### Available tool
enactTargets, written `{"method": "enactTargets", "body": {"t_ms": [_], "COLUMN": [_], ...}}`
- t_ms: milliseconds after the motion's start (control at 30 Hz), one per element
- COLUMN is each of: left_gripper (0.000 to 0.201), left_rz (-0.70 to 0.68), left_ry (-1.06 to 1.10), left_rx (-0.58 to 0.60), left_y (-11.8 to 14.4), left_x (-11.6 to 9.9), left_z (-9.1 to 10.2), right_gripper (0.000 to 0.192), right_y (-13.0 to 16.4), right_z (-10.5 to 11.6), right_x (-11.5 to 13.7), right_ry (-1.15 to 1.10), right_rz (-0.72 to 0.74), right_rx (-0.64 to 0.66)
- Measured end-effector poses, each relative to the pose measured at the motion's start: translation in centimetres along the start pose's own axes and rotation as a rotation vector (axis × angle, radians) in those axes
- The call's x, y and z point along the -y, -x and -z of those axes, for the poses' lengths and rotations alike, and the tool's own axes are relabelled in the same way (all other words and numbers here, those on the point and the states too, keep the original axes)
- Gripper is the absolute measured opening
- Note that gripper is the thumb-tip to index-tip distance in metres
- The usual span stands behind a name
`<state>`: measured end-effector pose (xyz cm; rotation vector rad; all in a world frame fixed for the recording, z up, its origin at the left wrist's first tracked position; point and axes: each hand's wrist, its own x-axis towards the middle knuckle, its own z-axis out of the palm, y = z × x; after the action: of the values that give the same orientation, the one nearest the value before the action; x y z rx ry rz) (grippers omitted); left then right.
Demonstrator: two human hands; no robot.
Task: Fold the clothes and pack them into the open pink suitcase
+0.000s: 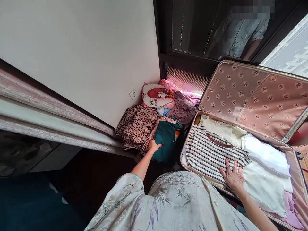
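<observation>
An open suitcase (258,96) with a pink patterned lining lies on the right, packed with folded clothes. My right hand (231,174) rests flat, fingers spread, on a black-and-white striped shirt (208,150) inside it. Beside the shirt lie cream and white garments (262,160). My left hand (153,146) reaches out to a pile on the floor and touches a folded dark green garment (166,138); whether it grips it I cannot tell. A brown patterned garment (137,125) lies just left of the green one.
A round cushion (157,95) with a cartoon face, a mauve cloth (183,107) and pink fabric sit in the corner under a white wall (84,54). A wall socket (133,94) is nearby. Curtain folds (48,115) run along the left. A dark window (216,29) shows a reflection.
</observation>
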<state>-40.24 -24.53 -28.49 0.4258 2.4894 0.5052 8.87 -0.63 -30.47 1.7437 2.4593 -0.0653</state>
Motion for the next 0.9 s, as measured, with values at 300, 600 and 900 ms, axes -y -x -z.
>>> {"method": "enactTargets", "body": {"t_ms": [300, 600, 900], "left_gripper": [0.084, 0.031, 0.047], "left_rz": [-0.364, -0.307, -0.418], "left_ry": [-0.262, -0.208, -0.200], "left_rx": [-0.167, -0.095, -0.113], "left_y": [4.4, 2.7, 2.0], "left_x": [-3.1, -2.2, -3.0], "left_z": [-3.9, -2.7, -2.4], "right_gripper": [0.091, 0.084, 0.081], "right_y": [0.2, 0.5, 0.6], "right_z": [0.2, 0.4, -0.4], "right_x": [0.2, 0.4, 0.3], "right_ry": [-0.033, -0.055, -0.027], "right_rz": [0.003, 0.014, 0.023], "right_rx": [-0.004, -0.007, -0.057]}}
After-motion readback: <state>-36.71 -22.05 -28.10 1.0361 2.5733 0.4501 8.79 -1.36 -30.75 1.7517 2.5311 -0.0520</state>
